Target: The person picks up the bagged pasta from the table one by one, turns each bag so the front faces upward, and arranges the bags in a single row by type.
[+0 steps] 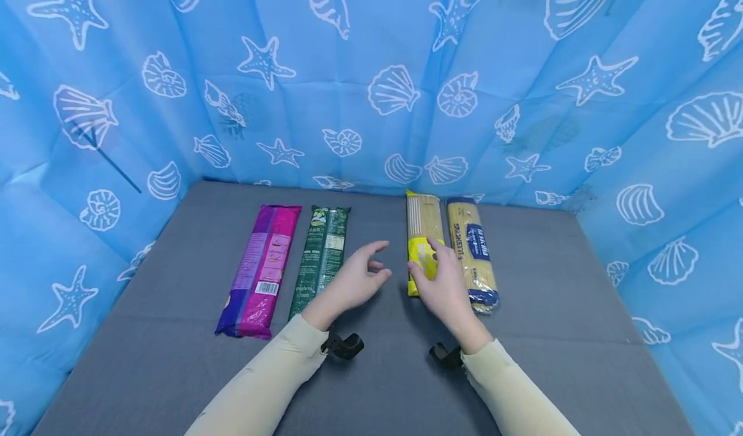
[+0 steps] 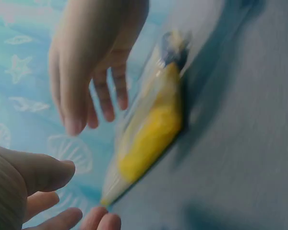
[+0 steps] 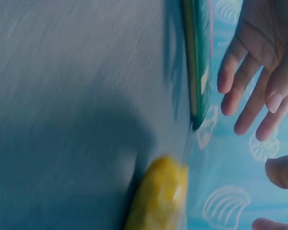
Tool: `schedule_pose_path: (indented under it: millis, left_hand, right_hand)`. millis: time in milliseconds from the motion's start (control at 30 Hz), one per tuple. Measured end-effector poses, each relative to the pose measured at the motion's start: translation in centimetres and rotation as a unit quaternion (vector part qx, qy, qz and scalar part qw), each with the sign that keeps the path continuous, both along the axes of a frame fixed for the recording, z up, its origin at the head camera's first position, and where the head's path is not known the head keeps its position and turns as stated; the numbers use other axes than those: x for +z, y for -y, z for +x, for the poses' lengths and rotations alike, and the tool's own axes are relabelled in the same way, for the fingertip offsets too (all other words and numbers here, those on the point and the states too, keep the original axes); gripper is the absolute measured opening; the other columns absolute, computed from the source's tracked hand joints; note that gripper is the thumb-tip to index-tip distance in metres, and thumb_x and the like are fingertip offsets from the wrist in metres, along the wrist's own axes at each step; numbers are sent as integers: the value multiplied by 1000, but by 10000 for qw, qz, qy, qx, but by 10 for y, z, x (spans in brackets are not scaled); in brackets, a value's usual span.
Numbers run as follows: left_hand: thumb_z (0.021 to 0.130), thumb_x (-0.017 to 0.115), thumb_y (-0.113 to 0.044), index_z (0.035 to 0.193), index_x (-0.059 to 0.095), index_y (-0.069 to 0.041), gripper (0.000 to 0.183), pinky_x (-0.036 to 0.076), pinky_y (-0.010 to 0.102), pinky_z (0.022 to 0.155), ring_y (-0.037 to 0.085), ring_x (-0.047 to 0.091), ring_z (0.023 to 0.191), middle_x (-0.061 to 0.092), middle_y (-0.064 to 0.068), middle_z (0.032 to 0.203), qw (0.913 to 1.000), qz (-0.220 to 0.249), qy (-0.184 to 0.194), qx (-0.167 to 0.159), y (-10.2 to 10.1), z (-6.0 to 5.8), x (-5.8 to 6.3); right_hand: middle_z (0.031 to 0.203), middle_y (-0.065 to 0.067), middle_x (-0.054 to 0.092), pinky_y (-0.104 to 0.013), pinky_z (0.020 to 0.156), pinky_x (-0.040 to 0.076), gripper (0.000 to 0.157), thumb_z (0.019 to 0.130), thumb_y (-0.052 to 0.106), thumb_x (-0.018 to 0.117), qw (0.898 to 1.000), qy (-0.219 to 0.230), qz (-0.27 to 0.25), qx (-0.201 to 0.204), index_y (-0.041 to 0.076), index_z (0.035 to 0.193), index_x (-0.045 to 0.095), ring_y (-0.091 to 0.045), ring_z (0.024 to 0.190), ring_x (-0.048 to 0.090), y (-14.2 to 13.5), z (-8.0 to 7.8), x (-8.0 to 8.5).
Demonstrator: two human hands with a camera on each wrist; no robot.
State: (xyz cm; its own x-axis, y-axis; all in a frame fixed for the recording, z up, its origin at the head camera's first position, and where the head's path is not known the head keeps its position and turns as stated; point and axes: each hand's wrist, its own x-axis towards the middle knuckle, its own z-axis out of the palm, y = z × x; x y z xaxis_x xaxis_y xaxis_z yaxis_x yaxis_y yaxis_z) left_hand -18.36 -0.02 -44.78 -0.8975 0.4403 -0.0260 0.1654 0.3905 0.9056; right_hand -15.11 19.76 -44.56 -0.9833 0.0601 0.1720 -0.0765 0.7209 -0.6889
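Note:
Four packs are not counted here; several spaghetti packs lie on the grey table. My left hand (image 1: 355, 282) hovers beside the green spaghetti pack (image 1: 320, 255), its fingers loosely bent and holding nothing. Left of that lies a pink and purple pack (image 1: 260, 271). Over the lower part of the yellow spaghetti pack (image 1: 422, 255) is my right hand (image 1: 445, 287), fingers relaxed, nothing gripped. A blue-labelled spaghetti pack (image 1: 477, 255) lies just right of it. In the left wrist view, the right hand (image 2: 96, 57) appears apart from the yellow pack (image 2: 151, 139).
The grey tabletop (image 1: 377, 384) carries all the packs. A blue curtain (image 1: 360, 88) with white shells and starfish stands along the back and sides. Black straps (image 1: 344, 346) sit at both wrists, below the sleeves' cuffs.

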Motion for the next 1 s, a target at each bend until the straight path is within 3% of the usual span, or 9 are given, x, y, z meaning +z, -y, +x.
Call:
schedule_pose_path:
  millis: [100,267,567,1000]
  left_hand:
    - [95,64,-21,148,38,-21,59,52,35,87,21,56,116,41,5,146,9990,-233,-215,321,21,-2,10]
    - [93,66,-23,149,38,-20,63,51,42,89,27,55,116,43,10,144,9956,-470,-367,724,54,-5,16]
    - [93,67,-22,150,33,-13,68,48,47,93,35,47,124,34,14,149,9911,-768,-393,1011,94,-13,6]
    - [91,69,-26,150,30,-6,73,35,55,104,39,38,132,35,21,148,9842,-1385,-322,1056,113,-23,-15]
  right_hand:
    - [138,-16,44,-49,96,45,67,93,38,64,9987,34,-430,268,7,146,37,-32,120,49,12,1,1]
    - [139,-15,46,-47,96,46,69,91,41,66,9947,213,-839,559,10,146,37,-32,120,51,34,6,-3]
    - [138,-14,48,-47,92,48,76,89,42,69,9853,745,-1197,969,10,148,34,-28,118,52,75,16,-15]
    - [134,-12,47,-41,89,48,87,83,43,75,9693,1462,-1252,1528,7,149,30,-23,112,51,109,24,-27]
